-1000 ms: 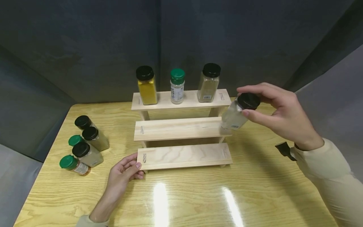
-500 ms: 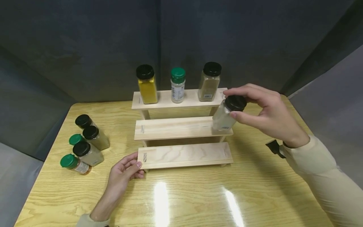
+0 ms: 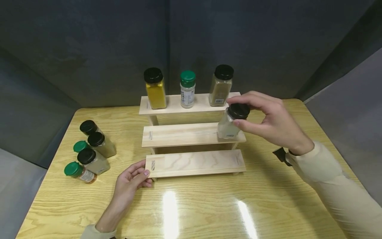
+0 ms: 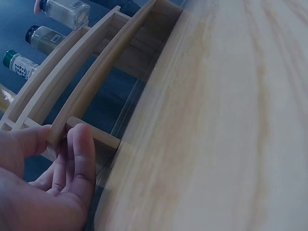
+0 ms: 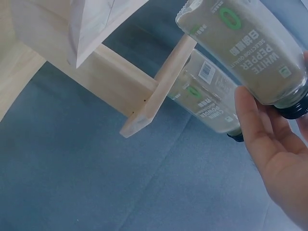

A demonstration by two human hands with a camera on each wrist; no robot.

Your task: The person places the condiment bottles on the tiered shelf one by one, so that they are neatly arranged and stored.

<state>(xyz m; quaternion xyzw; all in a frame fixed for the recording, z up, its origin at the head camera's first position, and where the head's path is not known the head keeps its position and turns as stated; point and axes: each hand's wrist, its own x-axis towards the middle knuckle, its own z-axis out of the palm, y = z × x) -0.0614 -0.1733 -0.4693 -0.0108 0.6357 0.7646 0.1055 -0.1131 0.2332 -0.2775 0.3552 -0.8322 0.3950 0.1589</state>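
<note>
My right hand pinches the black lid of a clear jar of pale white pepper, held tilted over the right end of the middle step of a three-step wooden rack. Whether the jar touches the step I cannot tell. My left hand holds the left front corner of the lowest step, thumb on top. The top step carries a yellow-spice jar, a small green-capped bottle and a brownish black-lidded jar.
Several more spice jars with black and green lids stand grouped at the left of the yellow wooden table. Dark grey cloth walls close in behind and at both sides. The rack's lowest step holds nothing.
My right hand has carried the white pepper jar leftward and down, from beyond the rack's right end to over the middle step. The left hand has stayed put.
</note>
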